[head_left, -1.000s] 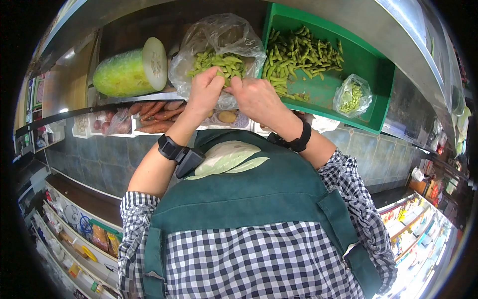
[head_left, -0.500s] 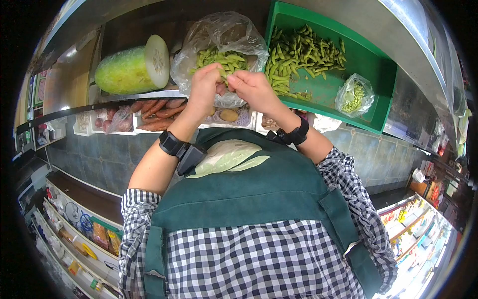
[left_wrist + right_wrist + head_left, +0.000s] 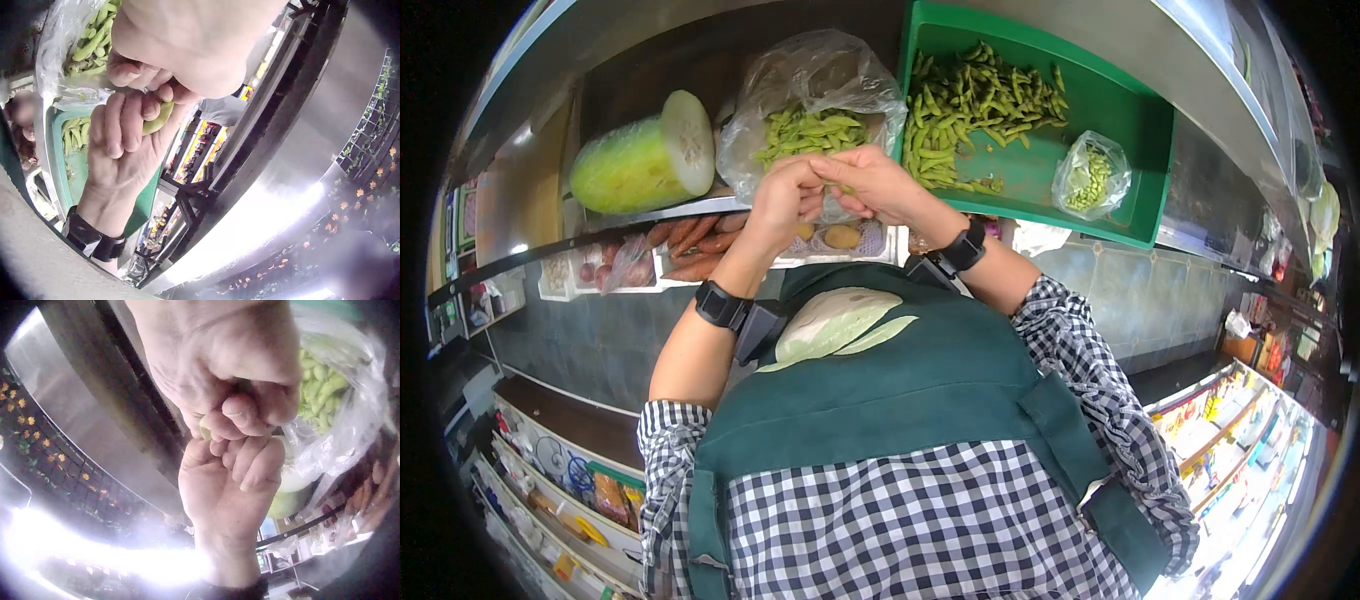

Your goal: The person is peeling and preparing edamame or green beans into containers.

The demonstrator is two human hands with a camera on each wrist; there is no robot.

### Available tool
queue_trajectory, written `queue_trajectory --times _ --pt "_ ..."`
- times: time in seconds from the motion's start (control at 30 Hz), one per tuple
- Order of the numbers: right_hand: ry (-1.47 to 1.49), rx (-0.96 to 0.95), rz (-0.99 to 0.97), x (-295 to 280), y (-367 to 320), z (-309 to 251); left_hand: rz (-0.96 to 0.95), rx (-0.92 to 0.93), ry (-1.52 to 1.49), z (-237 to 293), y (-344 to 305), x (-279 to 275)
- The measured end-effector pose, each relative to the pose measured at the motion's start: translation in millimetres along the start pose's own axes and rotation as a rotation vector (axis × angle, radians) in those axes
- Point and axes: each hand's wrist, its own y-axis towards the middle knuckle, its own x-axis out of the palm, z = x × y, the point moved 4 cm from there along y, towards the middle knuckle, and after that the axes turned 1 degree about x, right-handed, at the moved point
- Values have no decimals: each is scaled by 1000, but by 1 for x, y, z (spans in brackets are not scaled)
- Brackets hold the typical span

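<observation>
Both hands meet over the near edge of a clear plastic bag (image 3: 750,150) heaped with green pods (image 3: 815,132). The left hand (image 3: 778,203) and the right hand (image 3: 878,183) touch at the fingertips, with fingers curled. Between them they pinch one green pod (image 3: 159,120), which lies along the right hand's (image 3: 128,144) fingers in the left wrist view; the left hand (image 3: 187,50) covers part of it. In the right wrist view only the pod's pale end (image 3: 205,427) shows between the right hand (image 3: 225,362) and the left hand (image 3: 231,481).
Right of the bag, a green tray (image 3: 1145,205) holds loose pods (image 3: 980,95) and a small bag of shelled beans (image 3: 1092,178). A cut winter melon (image 3: 625,175) lies left. Below are boxes with carrots (image 3: 695,240) and potatoes (image 3: 842,236).
The hands have drawn slightly toward the body, off the pod heap, and their fingers are now closer together and overlapping. The whole head view has shifted a little, moving the tray and melon leftward.
</observation>
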Motion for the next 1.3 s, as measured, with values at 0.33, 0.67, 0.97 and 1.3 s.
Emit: queue_trajectory --times 0.33,0.67,0.97,1.3 --pt "100 -103 142 -4 7 13 204 36 -32 -18 16 -2" --pt "166 -192 316 -9 8 18 368 153 94 -18 28 2" --pt "-8 -284 467 -15 18 23 470 257 123 -12 29 7" --pt "172 -190 197 -8 6 17 473 318 201 -11 26 -5"
